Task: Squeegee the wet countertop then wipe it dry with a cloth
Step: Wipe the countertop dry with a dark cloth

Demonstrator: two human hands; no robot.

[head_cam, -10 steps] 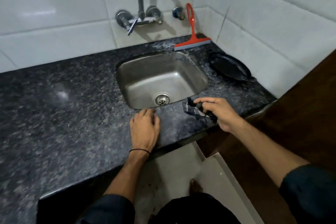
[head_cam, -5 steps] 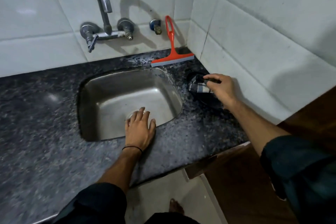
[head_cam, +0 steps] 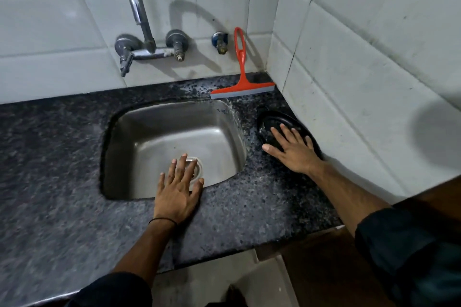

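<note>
The red squeegee (head_cam: 241, 67) leans on the back wall tiles, its grey blade resting on the dark speckled countertop (head_cam: 249, 209) behind the sink's right corner. Water beads dot the stone near the blade. My right hand (head_cam: 293, 148) lies flat, fingers spread, on a black round plate (head_cam: 308, 133) right of the sink. A dark bunched cloth (head_cam: 265, 129) shows at my fingertips on that plate, mostly hidden. My left hand (head_cam: 178, 190) rests palm down on the counter's front strip, fingers spread over the sink rim.
A steel sink (head_cam: 159, 137) is set into the counter, with a wall tap (head_cam: 142, 25) above it. White tiled walls meet in a corner at the back right. The counter's front edge runs close below my left wrist.
My right hand carried the dark cloth from the front of the counter back to the black plate and has opened flat over it. My left hand stayed at the sink's front rim.
</note>
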